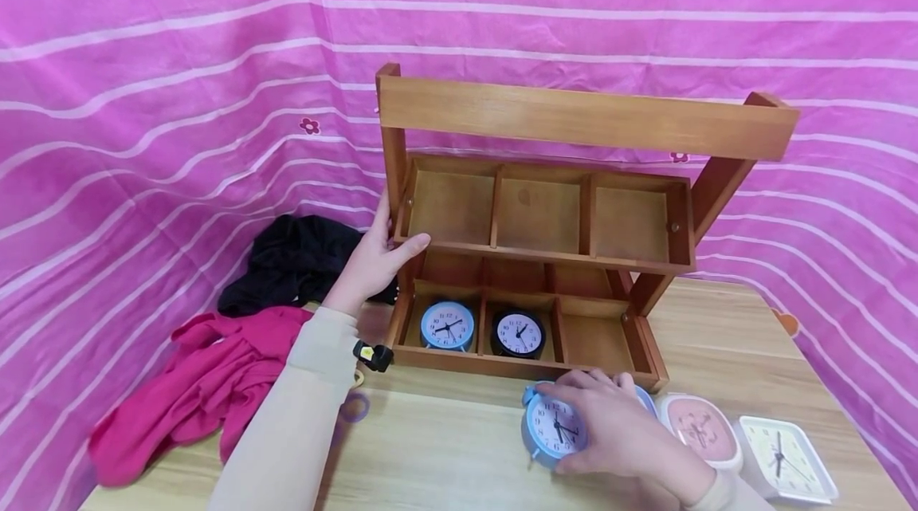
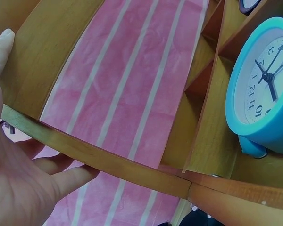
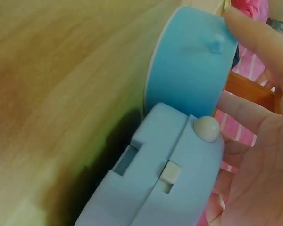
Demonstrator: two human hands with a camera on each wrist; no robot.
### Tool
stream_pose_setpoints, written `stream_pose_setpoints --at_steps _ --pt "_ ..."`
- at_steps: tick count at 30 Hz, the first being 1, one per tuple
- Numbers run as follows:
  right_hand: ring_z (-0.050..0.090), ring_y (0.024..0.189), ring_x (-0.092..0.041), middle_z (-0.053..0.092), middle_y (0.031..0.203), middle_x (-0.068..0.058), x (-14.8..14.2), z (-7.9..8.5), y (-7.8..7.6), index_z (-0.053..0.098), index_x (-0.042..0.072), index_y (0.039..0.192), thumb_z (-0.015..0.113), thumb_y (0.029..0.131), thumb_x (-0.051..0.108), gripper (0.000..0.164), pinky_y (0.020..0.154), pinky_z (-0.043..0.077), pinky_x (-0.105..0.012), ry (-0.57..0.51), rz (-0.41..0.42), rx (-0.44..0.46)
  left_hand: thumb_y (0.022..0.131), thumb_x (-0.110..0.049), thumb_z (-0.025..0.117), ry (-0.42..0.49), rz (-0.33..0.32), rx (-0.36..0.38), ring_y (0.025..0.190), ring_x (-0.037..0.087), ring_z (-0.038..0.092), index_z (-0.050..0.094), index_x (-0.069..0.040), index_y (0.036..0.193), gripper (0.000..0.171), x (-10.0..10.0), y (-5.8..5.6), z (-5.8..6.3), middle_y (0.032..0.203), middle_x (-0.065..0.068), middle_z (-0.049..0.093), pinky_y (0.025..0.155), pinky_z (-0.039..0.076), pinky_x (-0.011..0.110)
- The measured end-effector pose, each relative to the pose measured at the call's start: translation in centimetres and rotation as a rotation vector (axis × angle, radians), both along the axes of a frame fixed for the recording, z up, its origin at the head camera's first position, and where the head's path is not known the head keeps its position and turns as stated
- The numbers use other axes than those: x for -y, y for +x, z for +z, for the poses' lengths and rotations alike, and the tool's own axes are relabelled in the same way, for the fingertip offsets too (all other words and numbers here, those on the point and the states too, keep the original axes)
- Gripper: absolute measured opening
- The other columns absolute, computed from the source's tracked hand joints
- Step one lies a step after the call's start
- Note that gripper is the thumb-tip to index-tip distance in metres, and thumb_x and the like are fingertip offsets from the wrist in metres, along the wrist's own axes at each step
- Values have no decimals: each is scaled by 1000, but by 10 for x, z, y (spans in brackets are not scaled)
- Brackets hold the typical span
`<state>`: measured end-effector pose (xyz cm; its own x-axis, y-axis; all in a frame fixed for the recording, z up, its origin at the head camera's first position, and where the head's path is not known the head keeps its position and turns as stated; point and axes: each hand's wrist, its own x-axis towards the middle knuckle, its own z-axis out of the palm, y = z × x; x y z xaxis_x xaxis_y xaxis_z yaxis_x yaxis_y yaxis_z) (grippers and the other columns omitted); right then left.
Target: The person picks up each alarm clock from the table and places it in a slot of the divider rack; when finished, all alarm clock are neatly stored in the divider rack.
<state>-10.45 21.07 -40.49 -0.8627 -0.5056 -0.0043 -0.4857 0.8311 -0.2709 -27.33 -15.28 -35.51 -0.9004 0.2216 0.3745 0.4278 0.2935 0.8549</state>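
On the left, my left hand [image 1: 374, 260] grips the side of a two-tier wooden shelf [image 1: 588, 119], its thumb at the upper tray and its fingers behind the side post. My right hand [image 1: 613, 423] holds a round blue alarm clock [image 1: 548, 427] in front of the shelf, thumb and fingers around its rim. In the right wrist view, a pale blue clock [image 3: 155, 174] stands close against that blue clock. Two clocks sit in the lower tray: a light blue alarm clock [image 1: 448, 326] in the left compartment and a black-rimmed clock [image 1: 519, 334] in the middle one.
Right of my right hand lie a pink-faced white clock [image 1: 699, 430] and a square white clock [image 1: 785, 459]. Pink-red cloth [image 1: 215, 383] and black cloth [image 1: 294, 260] are heaped at the left. Small rings [image 1: 355, 407] lie by my left forearm. Striped pink fabric [image 1: 502, 25] hangs behind.
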Motion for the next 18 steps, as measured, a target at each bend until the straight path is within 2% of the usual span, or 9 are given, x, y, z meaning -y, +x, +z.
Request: stream_pose_setpoints --at_steps 4,8,14,18 --pt "62 112 -23 66 122 6 0 -2 0 68 29 139 96 60 60 90 79 32 -41 -27 -9 26 99 -37 72 -1 -11 -10 147 33 43 1 -54 163 97 0 1 1 169 5 31 114 40 60" --pt "64 108 -21 65 122 7 0 -3 0 68 28 139 96 60 59 89 80 32 -42 -46 -13 43 99 -41 72 -12 -1 -4 148 33 42 1 -57 162 97 0 1 1 170 4 29 114 41 61" --pt "62 116 -23 67 127 5 0 -1 1 69 24 138 98 58 55 90 82 34 -42 -71 -4 6 98 -42 72 -15 8 1 148 35 42 0 -57 162 97 0 1 0 170 4 29 113 41 63" --pt "60 114 -18 66 124 8 -2 6 0 70 21 135 100 57 50 88 85 38 -42 -120 3 -27 98 -43 72 -15 11 -4 148 36 42 0 -54 163 98 0 1 0 170 6 30 114 40 63"
